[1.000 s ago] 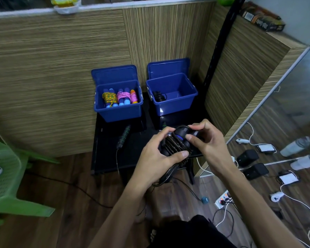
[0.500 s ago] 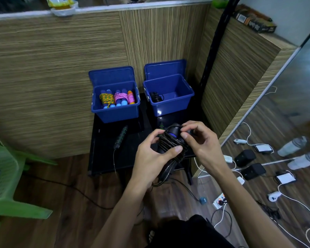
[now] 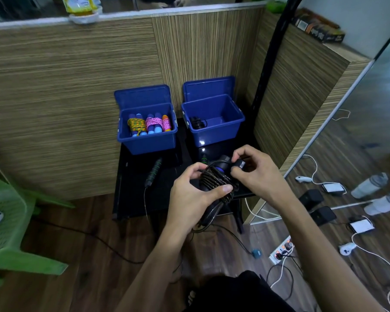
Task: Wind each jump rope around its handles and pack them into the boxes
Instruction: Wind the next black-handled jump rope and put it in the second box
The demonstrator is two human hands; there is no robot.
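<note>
My left hand (image 3: 193, 199) grips a black jump rope (image 3: 214, 180) whose cord is coiled round its handles, thumb pressed over the coils. My right hand (image 3: 254, 171) pinches the upper handle end and the cord beside it. A loose tail of cord hangs below the bundle. Behind, on the black table (image 3: 133, 199), the left blue box (image 3: 148, 140) holds several wound colourful ropes. The right blue box (image 3: 214, 134) holds one wound black rope (image 3: 197, 123). Another black rope with a green-ringed handle (image 3: 153, 171) lies unwound on the table.
Both box lids stand open against the wood-panel wall. A green plastic chair (image 3: 7, 221) with a white controller stands at left. A power strip (image 3: 282, 249), cables, chargers, controllers and bottles litter the floor at right. A black pole (image 3: 270, 64) rises behind the right box.
The view has shifted slightly. My right hand has moved its pinch along the cord at the handle top; my left hand keeps its grip on the bundle.
</note>
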